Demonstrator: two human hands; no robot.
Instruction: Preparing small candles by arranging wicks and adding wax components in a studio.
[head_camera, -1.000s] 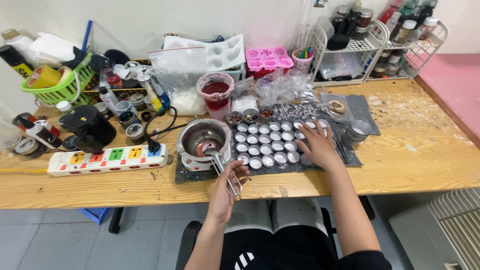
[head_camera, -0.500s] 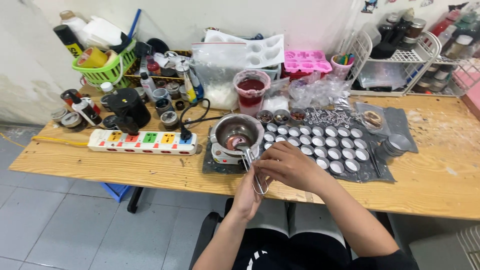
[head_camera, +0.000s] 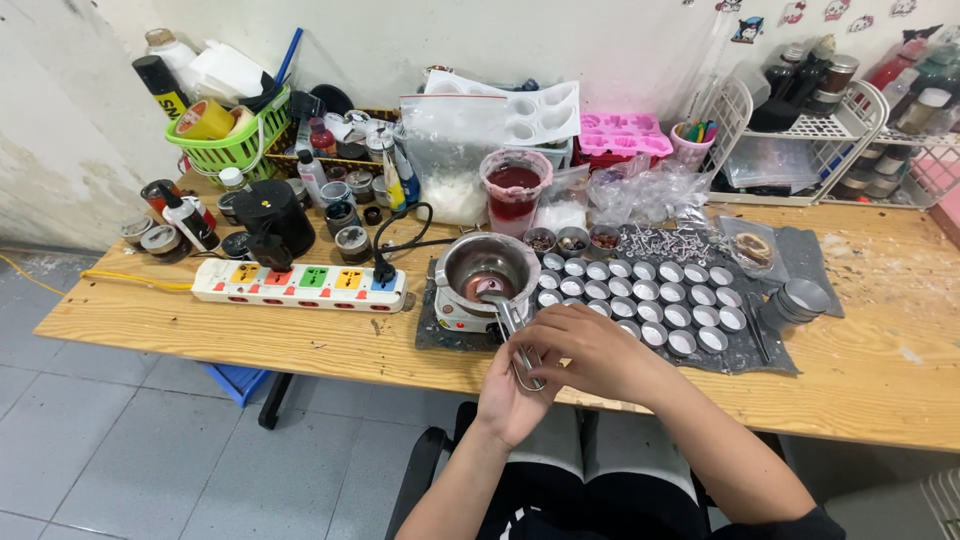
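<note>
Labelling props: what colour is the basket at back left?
Lime green basket, clearest in the head view.

A melting pot is sitting on the bench, with rows of small tins lying to its right. A power strip is lying to its left, and a basket is standing behind that.

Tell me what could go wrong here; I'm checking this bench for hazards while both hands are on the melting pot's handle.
The melting pot sits on a small heater near the table's front edge; a tug by the left hand or right hand on the handle might tip its pinkish contents. A spill could reach the power strip or the small tins alongside.
</note>
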